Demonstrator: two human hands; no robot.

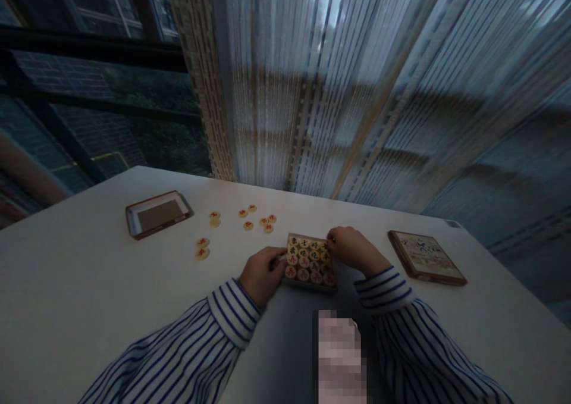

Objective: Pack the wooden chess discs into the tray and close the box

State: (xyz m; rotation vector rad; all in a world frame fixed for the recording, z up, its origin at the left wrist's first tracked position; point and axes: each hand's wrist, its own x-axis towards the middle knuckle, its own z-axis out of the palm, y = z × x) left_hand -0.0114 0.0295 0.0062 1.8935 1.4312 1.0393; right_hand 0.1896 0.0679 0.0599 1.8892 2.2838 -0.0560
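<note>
A shallow tray (311, 284) filled with rows of Chinese chess pieces (304, 260) sits on the white table, between my hands. Red and black characters mark the discs. My left hand (262, 274) is closed on the tray's left edge, thumb bent at the rim. At the tray's far right corner is my right hand (357, 250), its fingers pinched together over the end of the top row; whether they grip the rim or a disc is hidden. Loose Chinese chess pieces (248, 225) with red marks lie scattered beyond my left hand, some overlapping.
On the left of the white table (165, 309) lies an open shallow box (158, 215) with a brown panel inside. A flat printed box (427, 257) rests at the right. String curtains (303, 94) hang behind the far edge. A pixelated patch covers the near middle.
</note>
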